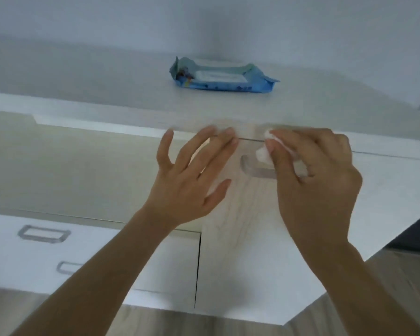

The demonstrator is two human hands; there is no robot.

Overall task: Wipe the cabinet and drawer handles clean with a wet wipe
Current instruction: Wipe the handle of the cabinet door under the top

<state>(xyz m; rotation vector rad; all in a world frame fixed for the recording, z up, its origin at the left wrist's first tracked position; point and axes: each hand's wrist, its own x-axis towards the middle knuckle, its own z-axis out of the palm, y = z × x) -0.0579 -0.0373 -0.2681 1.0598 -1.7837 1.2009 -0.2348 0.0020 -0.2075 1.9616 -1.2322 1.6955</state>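
Note:
A crumpled white wet wipe [264,154] is pinched in the fingers of my right hand [318,175], pressed onto a grey metal handle [255,169] on the pale wood cabinet door [240,238]. The handle's right part is hidden under that hand. My left hand [192,180] hovers just left of the handle with fingers spread and straight, holding nothing; its fingertips reach the door's top edge. Two more grey handles, one at upper left [44,234] and one below it [67,267], sit on the white drawers at lower left.
A blue wet wipe pack [222,77] lies on the cabinet top [107,81] near the back wall. A recessed beige drawer front [70,170] spans the left. Wood floor [386,287] shows at the lower right.

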